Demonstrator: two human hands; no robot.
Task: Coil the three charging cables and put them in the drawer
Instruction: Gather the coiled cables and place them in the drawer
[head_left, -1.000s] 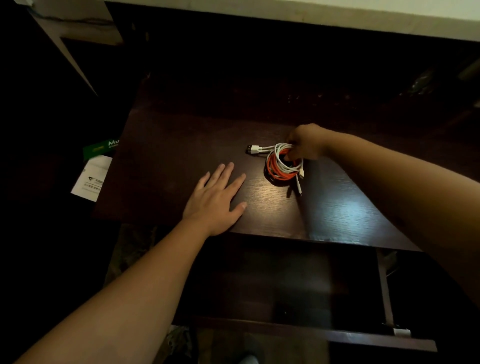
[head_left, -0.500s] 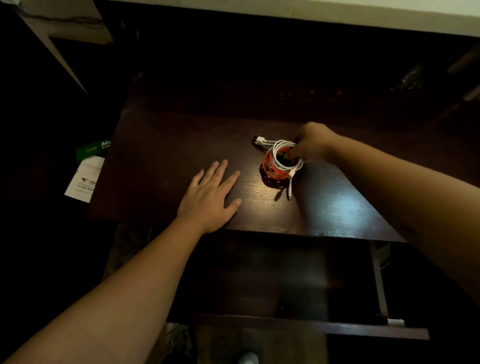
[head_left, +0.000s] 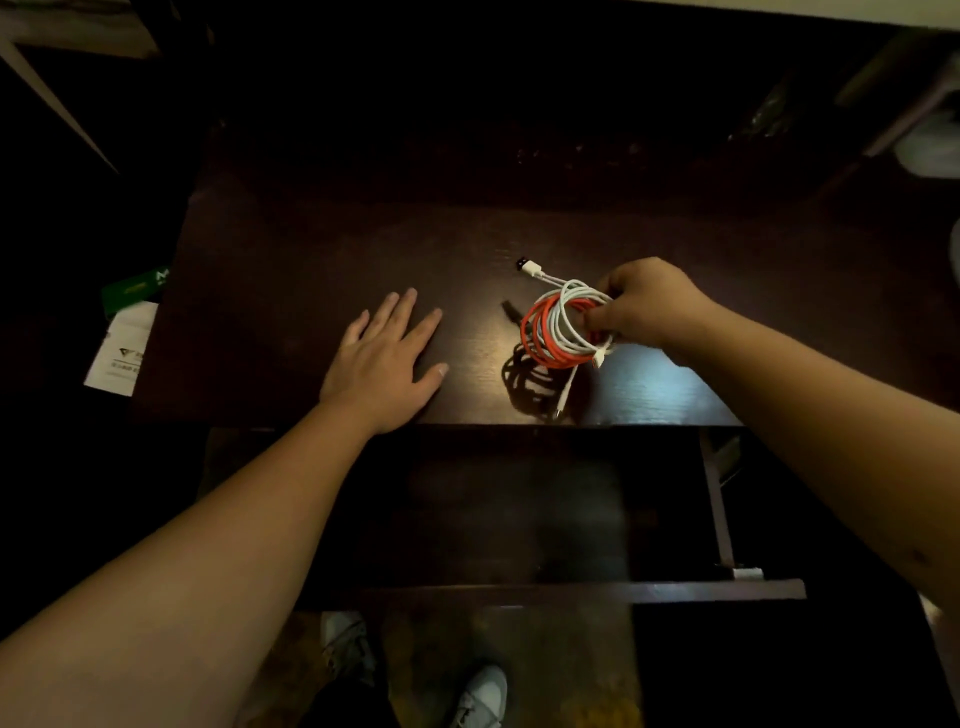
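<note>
Both forearms bare to the frame edge; no sleeves, watch, rings or bands visible. Left hand (head_left: 383, 364) and right hand (head_left: 647, 310) ungloved. Nails short, unpainted where visible. White lace-up sneaker (head_left: 480, 696) at bottom of frame; dark trouser leg (head_left: 348, 706) just beside it.

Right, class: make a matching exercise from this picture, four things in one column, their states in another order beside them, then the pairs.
1 left hand
2 right hand
3 cables
4 drawer

A pulled open
B coiled, orange and white
C flat on the desk
D gripping the coil

Pairs: 1-C, 2-D, 3-B, 4-A
</note>
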